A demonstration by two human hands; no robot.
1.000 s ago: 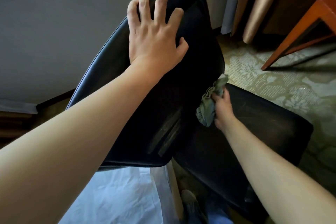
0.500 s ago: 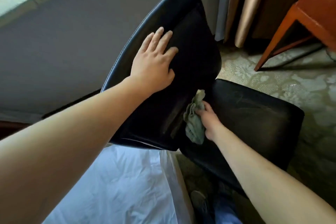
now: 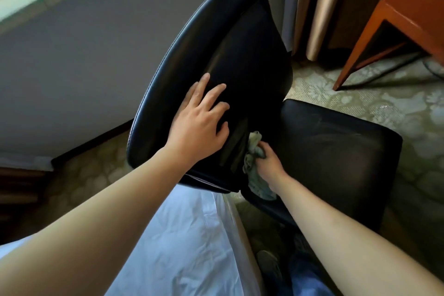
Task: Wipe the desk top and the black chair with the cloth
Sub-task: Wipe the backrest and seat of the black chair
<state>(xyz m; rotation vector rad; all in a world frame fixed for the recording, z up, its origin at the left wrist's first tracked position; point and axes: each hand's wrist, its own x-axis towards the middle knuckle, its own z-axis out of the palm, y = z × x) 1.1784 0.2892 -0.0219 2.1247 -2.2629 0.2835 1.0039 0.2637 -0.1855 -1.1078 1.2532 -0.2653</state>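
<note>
Hidden: the black chair (image 3: 240, 60) is dark all over, so the join of its backrest and seat is hard to read; the chair's legs are out of sight, and the near seat corner is covered by the right forearm.
Cut off: only one leg and a corner of the wooden desk (image 3: 408, 14) show beyond the chair, at the frame's upper right; its top cannot be seen.
Hard to make out: the folds of the cloth (image 3: 254, 173) blur together, and the right hand's fingertips are buried in it.
Change, left hand: the left hand (image 3: 199, 127) has slid down the backrest since a second ago, from the top rim to the lower half.
Change, cloth: the cloth has travelled down the crease with the right hand, now lower on the chair and nearer its front edge.
Left hand now: open and flat, fingers spread, palm pressed on the backrest, holding nothing.
Right hand now: the right hand (image 3: 271, 163) is closed around the cloth, bunching it against the base of the backrest.
Cloth position: it sits in the crease where the backrest meets the seat, its tail hanging below the right hand, just beside the left wrist.
Near side of the chair: a white sheet (image 3: 173, 247) lies under the left forearm.
Far side of the chair: beige curtains (image 3: 317, 7) hang to a patterned carpet (image 3: 384, 103).
</note>
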